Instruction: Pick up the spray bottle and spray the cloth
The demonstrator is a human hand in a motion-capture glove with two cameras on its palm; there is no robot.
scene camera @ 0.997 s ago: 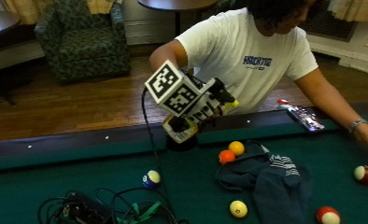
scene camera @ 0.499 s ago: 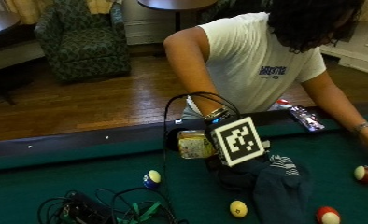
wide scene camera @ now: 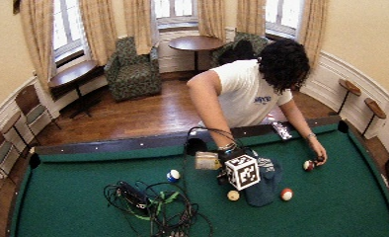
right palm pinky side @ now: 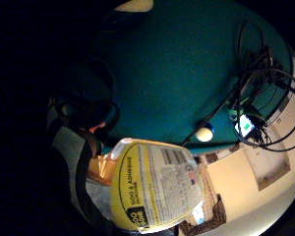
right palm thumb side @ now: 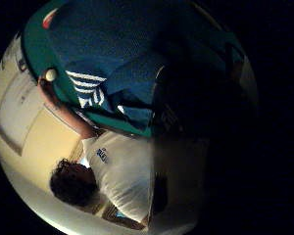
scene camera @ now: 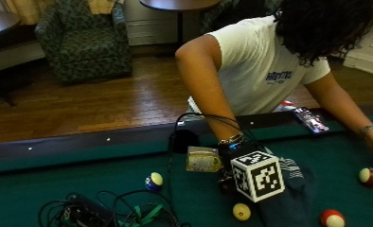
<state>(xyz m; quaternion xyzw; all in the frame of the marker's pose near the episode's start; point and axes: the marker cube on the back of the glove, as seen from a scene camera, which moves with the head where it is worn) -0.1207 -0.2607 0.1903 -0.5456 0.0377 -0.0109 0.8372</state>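
Now my gloved right hand point(scene camera: 227, 158) has its fingers wrapped around the spray bottle point(scene camera: 203, 159), lifted just off the tabletop point(scene camera: 79, 179) beside the blue striped cloth point(scene camera: 293, 189). I think the nozzle should turn toward the cloth before I squeeze, keeping low over it. Beyond, the yellow ball point(scene camera: 241, 211) lies beside the cloth; the cable tangle point(scene camera: 104, 213) sits well apart.

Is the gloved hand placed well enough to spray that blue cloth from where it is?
Probably yes: the gloved right hand holds the spray bottle right beside the blue cloth, and nothing stands between them. Where the nozzle points is unclear.
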